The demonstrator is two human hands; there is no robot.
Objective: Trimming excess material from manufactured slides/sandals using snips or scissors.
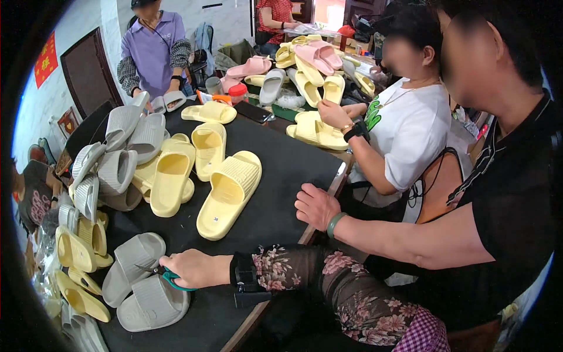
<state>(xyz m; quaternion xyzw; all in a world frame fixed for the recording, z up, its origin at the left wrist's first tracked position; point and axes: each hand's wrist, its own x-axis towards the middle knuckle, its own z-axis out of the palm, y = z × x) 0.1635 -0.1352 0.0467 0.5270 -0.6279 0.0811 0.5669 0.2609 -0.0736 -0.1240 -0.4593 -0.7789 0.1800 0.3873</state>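
Observation:
My right hand (pixel 198 268) reaches in from the lower right, in a sheer floral sleeve with a black strap at the wrist. Its fingers are closed round small teal-handled scissors (pixel 176 279). The blades point left, over a pair of grey slippers: the far grey slipper (pixel 126 267) and the near grey slipper (pixel 151 311), which lie side by side on the black tabletop (pixel 258 223). Beyond the hand a single yellow slipper (pixel 229 196) lies with its toe opening away from me. My left hand is not in view.
Grey slippers (pixel 117 170) pile up at the left, beside yellow slippers (pixel 173 182). At the right, a co-worker's hand (pixel 316 206) rests near the table edge. Another co-worker in white (pixel 404 129) sits beyond. A heap of pink and yellow slippers (pixel 308 67) and a phone (pixel 253 111) are farther back.

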